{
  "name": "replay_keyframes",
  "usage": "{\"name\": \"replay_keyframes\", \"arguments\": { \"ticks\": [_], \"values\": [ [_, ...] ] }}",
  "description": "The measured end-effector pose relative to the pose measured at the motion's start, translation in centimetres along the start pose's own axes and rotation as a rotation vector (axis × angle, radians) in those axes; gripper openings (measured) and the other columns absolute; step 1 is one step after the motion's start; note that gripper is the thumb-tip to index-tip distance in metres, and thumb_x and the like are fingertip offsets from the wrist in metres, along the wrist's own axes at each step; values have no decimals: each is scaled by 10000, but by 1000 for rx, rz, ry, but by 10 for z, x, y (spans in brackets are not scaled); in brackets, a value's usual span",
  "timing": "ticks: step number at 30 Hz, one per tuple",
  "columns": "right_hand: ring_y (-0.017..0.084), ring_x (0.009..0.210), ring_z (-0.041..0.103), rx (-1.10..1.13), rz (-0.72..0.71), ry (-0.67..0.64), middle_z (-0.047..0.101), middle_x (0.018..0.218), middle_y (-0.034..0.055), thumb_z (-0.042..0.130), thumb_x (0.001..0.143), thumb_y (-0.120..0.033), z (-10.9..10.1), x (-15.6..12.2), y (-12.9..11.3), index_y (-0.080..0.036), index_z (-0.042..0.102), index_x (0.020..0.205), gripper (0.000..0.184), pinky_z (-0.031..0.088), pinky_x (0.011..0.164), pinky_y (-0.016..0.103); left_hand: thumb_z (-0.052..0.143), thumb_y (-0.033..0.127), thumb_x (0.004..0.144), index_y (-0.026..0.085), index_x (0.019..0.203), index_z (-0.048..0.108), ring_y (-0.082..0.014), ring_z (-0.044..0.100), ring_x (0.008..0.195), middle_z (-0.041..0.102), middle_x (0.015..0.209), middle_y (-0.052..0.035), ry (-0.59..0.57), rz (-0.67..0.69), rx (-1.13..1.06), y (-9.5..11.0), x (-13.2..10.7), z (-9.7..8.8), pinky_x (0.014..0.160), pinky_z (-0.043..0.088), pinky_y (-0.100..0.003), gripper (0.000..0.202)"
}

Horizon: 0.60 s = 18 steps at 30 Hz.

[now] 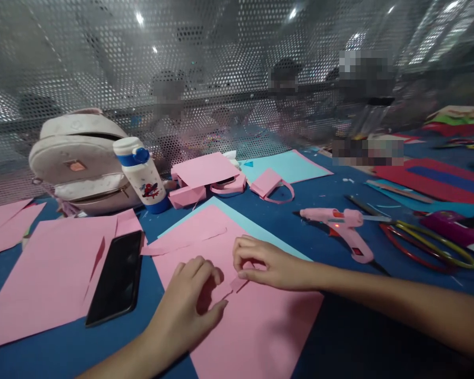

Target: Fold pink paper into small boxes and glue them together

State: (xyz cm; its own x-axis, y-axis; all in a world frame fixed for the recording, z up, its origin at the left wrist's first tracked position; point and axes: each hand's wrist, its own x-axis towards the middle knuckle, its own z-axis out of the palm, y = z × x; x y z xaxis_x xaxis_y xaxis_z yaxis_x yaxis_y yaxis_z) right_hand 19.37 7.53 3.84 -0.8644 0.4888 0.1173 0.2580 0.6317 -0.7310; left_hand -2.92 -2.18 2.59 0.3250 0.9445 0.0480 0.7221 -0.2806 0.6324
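Note:
My right hand [266, 263] is closed over a small folded pink paper strip [240, 284], thumb and fingers pressed together. Part of that strip is hidden under my fingers. To its left, my left hand [195, 295] is half curled, with a gap between thumb and fingers and nothing visible in it. Both hands are over a large pink paper sheet [260, 331], which lies on a light blue sheet [256, 223]. Across the upper left of the pink sheet runs a long narrow strip of pink paper [189, 241].
A black phone [116, 279] lies on more pink paper [47, 268] at left. Behind stand a white backpack [82, 163], a bottle [142, 176] and small pink paper bags [270, 184]. At right lie a pink glue gun [339, 221] and scissors [430, 245]. A perforated metal screen [221, 52] borders the table.

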Motion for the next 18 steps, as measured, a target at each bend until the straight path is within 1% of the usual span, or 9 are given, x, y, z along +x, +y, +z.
{"name": "replay_keyframes", "arguments": {
  "ticks": [3, 6, 12, 15, 18],
  "values": [
    [151, 837, 491, -3, -3, 11, 534, 883, -2, 629, 922, -159, 1, 0, 1, -181, 589, 837, 96, 397, 753, 274, 590, 150, 823, 247, 962, 514, -218, 484, 865, 577, 963, -6, 14, -21, -60, -1, 2, 0, 759, 382, -342, 186],
    [152, 839, 491, -9, -9, 24, 538, 887, 2, 633, 919, -155, 2, -1, 2, -180, 600, 844, 85, 397, 750, 274, 585, 126, 805, 251, 968, 521, -217, 491, 877, 588, 976, -4, 28, -26, -96, -1, 3, -1, 774, 384, -343, 215],
    [150, 835, 496, 12, -16, 24, 541, 901, 9, 628, 929, -177, 2, -1, 2, -181, 615, 860, 71, 399, 722, 265, 569, 101, 800, 243, 929, 569, -214, 523, 912, 606, 1002, -10, 36, -21, -142, -1, 6, -3, 814, 391, -352, 192],
    [148, 827, 489, 8, -12, 28, 538, 891, 5, 627, 927, -170, 2, -1, 2, -182, 611, 852, 78, 393, 718, 263, 578, 131, 833, 245, 904, 611, -220, 536, 963, 606, 1000, -13, 38, -11, -159, -1, 8, -3, 854, 385, -364, 138],
    [147, 823, 484, 1, -8, 35, 536, 881, 2, 626, 921, -152, 3, -1, 1, -179, 605, 838, 90, 387, 718, 263, 567, 183, 885, 242, 882, 626, -219, 544, 975, 605, 973, -16, 44, -1, -181, -2, 10, -2, 870, 382, -372, 84]
  ]
}}
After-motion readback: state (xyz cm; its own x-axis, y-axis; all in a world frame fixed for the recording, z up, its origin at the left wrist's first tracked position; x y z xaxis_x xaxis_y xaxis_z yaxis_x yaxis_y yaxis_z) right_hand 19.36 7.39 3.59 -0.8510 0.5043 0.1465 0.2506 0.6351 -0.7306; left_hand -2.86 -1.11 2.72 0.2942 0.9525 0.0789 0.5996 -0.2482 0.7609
